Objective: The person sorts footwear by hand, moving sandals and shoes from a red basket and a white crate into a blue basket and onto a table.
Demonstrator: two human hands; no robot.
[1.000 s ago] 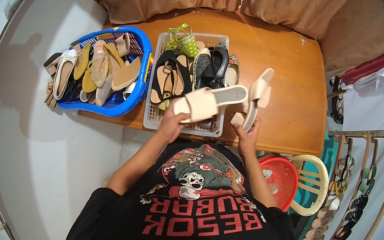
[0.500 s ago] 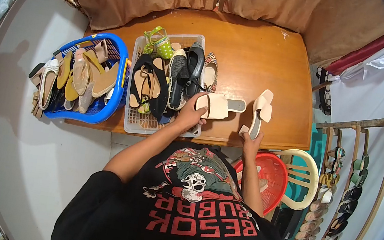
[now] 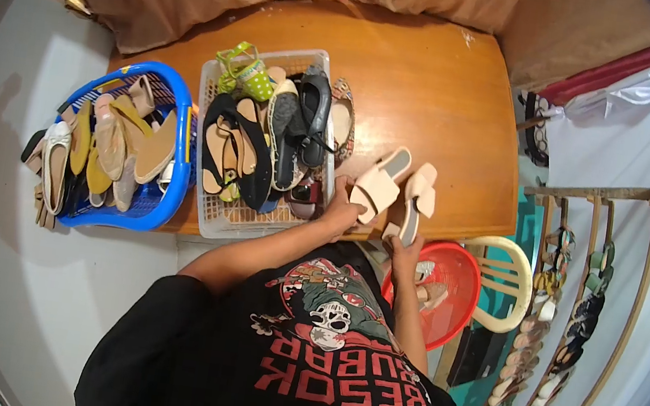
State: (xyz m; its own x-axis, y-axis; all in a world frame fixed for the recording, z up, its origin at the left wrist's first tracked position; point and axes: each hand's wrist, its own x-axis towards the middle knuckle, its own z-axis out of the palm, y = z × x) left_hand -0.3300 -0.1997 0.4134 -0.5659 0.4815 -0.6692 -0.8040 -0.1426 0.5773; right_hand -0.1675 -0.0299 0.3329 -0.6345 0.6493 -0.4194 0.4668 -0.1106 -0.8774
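My left hand point(image 3: 342, 208) grips a cream slide sandal point(image 3: 377, 192) near its front strap, its grey insole pointing up and to the right. Close beside it, my right hand point(image 3: 403, 251) holds the heel end of a matching cream sandal point(image 3: 420, 200), which is tilted partly on its side. Both sandals are over the near part of the wooden table point(image 3: 442, 78). Left of my left hand is a clear plastic basket point(image 3: 248, 228) full of black sandals, a green polka-dot shoe point(image 3: 253, 79) and others. A patterned flat shoe point(image 3: 342, 119) lies against its right side.
A blue basket point(image 3: 178, 141) heaped with tan, yellow and white shoes is at the left. At the lower right, a red basin point(image 3: 456, 304) holding shoes rests on a cream chair point(image 3: 523, 297). Wooden racks point(image 3: 639, 272) of sandals stand further right.
The two sandals have come closer together, and the one in my left hand has turned from pointing right to pointing up-right. The camera view has shifted slightly.
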